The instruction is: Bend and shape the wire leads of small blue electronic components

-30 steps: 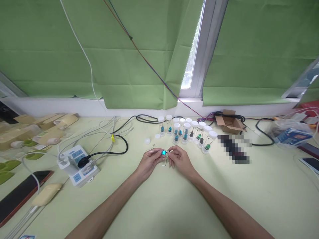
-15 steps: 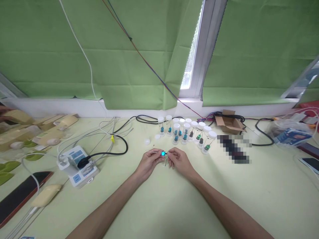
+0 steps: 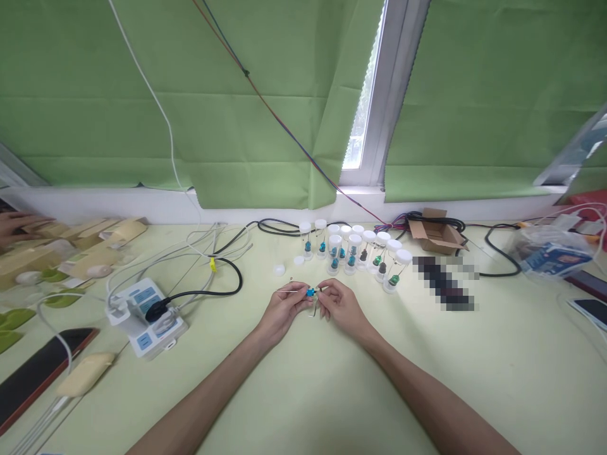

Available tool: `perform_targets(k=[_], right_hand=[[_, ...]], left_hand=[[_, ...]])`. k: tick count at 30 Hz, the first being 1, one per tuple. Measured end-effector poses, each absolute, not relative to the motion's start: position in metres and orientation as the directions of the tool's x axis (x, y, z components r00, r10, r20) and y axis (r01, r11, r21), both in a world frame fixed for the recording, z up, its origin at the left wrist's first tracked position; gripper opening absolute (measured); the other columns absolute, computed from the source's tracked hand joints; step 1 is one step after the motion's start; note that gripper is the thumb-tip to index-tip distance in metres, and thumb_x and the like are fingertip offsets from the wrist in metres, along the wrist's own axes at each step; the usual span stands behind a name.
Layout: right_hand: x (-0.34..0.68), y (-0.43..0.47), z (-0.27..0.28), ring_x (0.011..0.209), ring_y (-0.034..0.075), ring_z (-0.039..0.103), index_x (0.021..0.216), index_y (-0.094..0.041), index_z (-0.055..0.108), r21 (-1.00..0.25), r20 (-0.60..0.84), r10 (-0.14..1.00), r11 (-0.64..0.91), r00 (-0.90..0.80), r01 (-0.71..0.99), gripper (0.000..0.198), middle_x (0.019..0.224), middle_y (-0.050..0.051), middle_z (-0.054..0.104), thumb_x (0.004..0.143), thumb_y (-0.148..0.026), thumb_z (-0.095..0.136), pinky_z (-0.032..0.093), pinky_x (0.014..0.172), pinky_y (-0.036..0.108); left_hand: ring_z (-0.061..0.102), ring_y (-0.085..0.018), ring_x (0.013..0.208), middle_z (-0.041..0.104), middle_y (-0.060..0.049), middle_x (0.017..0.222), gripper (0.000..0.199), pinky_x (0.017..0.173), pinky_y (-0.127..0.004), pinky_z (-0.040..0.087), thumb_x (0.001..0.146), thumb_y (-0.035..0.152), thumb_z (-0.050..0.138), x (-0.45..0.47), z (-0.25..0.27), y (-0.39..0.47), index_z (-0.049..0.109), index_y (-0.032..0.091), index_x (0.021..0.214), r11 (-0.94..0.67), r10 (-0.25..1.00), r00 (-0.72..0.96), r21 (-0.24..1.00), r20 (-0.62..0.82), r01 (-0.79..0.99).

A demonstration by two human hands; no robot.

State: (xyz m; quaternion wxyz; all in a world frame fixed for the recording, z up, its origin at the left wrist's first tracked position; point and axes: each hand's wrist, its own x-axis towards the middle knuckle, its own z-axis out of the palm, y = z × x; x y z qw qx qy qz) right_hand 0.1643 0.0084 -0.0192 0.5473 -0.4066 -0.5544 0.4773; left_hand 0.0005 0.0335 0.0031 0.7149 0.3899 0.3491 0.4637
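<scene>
Left hand (image 3: pixel 283 311): pinching the small blue part (image 3: pixel 310 292) just above the table (image 3: pixel 332 392)
Right hand (image 3: pixel 342 306): gripping a thin metal key (image 3: pixel 315 308) at that part; fingertips hide the joint
Writing: vials (image 3: pixel 353 253) too small to read; one item pixelated

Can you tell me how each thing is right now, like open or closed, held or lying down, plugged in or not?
Left hand: pinched on the small blue part.
Right hand: pinched on the same part's other end.
Small blue part: held above the table between both hands.
Clear vials: upright, white caps on.
Loose white caps: lying off any vial.
Power strip: black plug in it.
Cardboard box: flaps open.
</scene>
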Motion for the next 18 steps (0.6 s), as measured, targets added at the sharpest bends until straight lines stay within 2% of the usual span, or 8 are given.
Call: perform_targets(k=[6,18], right_hand=[[0.1647,0.0078,-0.0178,0.046,0.010,0.053,0.095,-0.018,0.055,-0.978,0.203,0.976,0.199,-0.083,-0.062,0.022,0.063,-0.004,0.056,0.082,-0.035,0.060,0.042,0.045,0.022],[0.1643,0.0079,-0.0164,0.048,0.010,0.052,0.082,-0.017,0.059,-0.982,0.177,0.981,0.182,-0.081,0.053,0.027,0.064,0.000,0.058,0.088,-0.041,0.051,0.041,0.047,0.023]], left_hand=[[0.064,-0.013,0.071,0.066,-0.004,0.077,0.020,0.073,-0.024,0.053,0.067,0.023,0.079,0.0005,-0.0002,0.0344,0.068,0.011,0.080,0.270,0.939,0.313,0.869,-0.142,-0.414],[0.064,-0.012,0.068,0.067,-0.004,0.077,0.019,0.074,-0.024,0.052,0.071,0.024,0.077,-0.0013,-0.0003,0.0343,0.067,0.011,0.081,0.263,0.931,0.343,0.885,-0.128,-0.383]])
